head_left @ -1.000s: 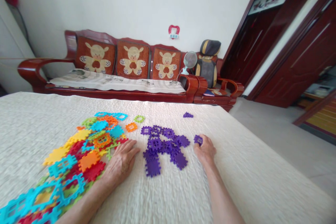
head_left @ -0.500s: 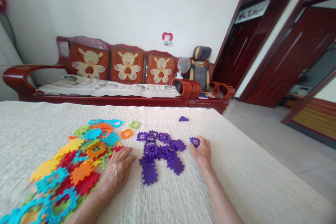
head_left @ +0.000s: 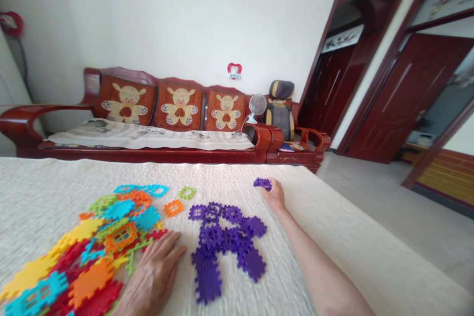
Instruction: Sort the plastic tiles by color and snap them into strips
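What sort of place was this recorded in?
Most likely a home living room: a wooden sofa with teddy bear cushions lines the wall, a small fan stands near its end, and a cloth-covered table fills the foreground.

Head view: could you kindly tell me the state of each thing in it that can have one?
Multicoloured pieces, mostly overlapping
Purple heap, loosely overlapping
Left hand, open, lowered beside multicoloured pieces
Right hand, grip closed on purple piece
Fan, upright; running unclear
Bear cushions, propped upright
Rightmost door, open
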A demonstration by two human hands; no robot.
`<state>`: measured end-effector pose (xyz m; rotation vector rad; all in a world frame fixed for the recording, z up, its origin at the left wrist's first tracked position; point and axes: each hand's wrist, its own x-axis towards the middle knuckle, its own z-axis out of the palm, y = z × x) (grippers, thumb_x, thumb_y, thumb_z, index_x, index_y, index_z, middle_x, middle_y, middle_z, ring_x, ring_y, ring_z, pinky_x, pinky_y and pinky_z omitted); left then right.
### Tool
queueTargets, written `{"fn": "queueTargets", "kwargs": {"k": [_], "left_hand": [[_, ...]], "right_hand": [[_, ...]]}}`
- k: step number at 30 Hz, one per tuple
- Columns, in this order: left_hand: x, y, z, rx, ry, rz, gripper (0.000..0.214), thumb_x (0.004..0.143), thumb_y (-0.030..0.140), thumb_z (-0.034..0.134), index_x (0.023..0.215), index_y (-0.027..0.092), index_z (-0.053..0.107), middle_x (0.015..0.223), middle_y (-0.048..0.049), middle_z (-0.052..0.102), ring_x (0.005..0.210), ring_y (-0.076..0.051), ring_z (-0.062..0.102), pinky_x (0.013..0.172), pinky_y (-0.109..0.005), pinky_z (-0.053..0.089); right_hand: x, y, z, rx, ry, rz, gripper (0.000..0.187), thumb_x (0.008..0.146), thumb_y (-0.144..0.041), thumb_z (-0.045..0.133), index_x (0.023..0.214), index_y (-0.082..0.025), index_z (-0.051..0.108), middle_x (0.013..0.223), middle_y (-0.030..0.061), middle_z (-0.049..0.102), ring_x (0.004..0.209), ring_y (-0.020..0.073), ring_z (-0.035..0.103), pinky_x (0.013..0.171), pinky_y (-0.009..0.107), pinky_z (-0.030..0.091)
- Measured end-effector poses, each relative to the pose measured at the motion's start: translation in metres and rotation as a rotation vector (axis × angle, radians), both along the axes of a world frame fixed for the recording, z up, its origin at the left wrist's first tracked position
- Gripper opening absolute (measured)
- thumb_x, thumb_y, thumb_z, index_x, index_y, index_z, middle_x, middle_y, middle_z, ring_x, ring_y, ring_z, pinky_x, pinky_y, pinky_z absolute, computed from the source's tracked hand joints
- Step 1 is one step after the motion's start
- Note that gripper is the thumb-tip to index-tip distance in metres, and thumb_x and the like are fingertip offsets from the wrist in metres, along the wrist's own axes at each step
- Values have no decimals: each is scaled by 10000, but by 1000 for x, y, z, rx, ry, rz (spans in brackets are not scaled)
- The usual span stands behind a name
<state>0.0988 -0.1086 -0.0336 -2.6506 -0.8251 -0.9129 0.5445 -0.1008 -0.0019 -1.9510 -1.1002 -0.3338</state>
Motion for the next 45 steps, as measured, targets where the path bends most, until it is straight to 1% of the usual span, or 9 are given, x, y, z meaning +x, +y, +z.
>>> {"fn": "queueTargets", "kwargs": {"k": [5, 8, 14, 18, 25, 31, 38, 45], "left_hand": [[-3, 2, -2, 31, 28, 1, 320, 858, 237, 510, 1135, 320, 647, 1276, -48, 608, 1143, -250, 586, 912, -414, 532], [-3, 2, -2, 26, 16, 1, 318, 864, 237, 498, 1132, 321, 646, 1289, -43, 599, 1154, -249, 580, 909, -414, 534], [-3, 3, -4, 40, 38, 13, 317, 868, 249, 501, 1139, 339, 641, 1291, -28, 600, 1159, -252, 578, 933, -440, 523], [-4, 3, -4, 49, 46, 21, 313, 874, 263, 499, 1144, 328, 641, 1292, -39, 599, 1158, -251, 580, 935, -432, 523], [-4, 3, -2, 34, 49, 9, 305, 870, 269, 513, 1141, 321, 644, 1284, -45, 603, 1155, -246, 581, 925, -411, 531], [-4, 1, 1, 45, 48, 16, 309, 862, 256, 514, 1135, 311, 648, 1278, -48, 607, 1148, -242, 587, 929, -393, 526], [-3, 0, 4, 43, 24, 4, 303, 867, 247, 495, 1116, 300, 659, 1264, -51, 616, 1141, -235, 589, 930, -380, 524], [-4, 1, 2, 35, 31, 3, 306, 877, 255, 489, 1129, 302, 656, 1275, -49, 608, 1155, -231, 577, 942, -377, 514]], "right_hand": [[2, 6, -4, -18, -51, -12, 459, 715, -302, 586, 1150, -158, 572, 1123, 133, 614, 1073, 270, 556, 981, 395, 421], [1, 5, -5, -46, -61, -32, 455, 720, -301, 581, 1148, -147, 578, 1102, 144, 620, 1054, 274, 566, 952, 396, 437], [0, 6, -5, -105, -77, -8, 471, 698, -282, 593, 1147, -139, 589, 1089, 144, 622, 1032, 274, 574, 918, 381, 447], [-1, 7, -4, -126, -81, -12, 471, 709, -292, 587, 1155, -141, 584, 1097, 142, 614, 1038, 270, 570, 913, 374, 444], [-2, 7, -3, -130, -92, -19, 459, 723, -304, 586, 1160, -163, 576, 1112, 124, 615, 1040, 257, 571, 912, 359, 440], [0, 8, -5, -125, -97, -23, 455, 721, -298, 582, 1155, -161, 581, 1114, 129, 618, 1030, 263, 575, 898, 364, 445], [2, 9, -6, -119, -96, -25, 445, 725, -302, 587, 1158, -198, 574, 1123, 103, 614, 1038, 248, 568, 896, 349, 445], [2, 10, -5, -128, -95, -15, 454, 728, -298, 576, 1164, -173, 571, 1147, 120, 607, 1054, 258, 564, 898, 359, 446]]}}
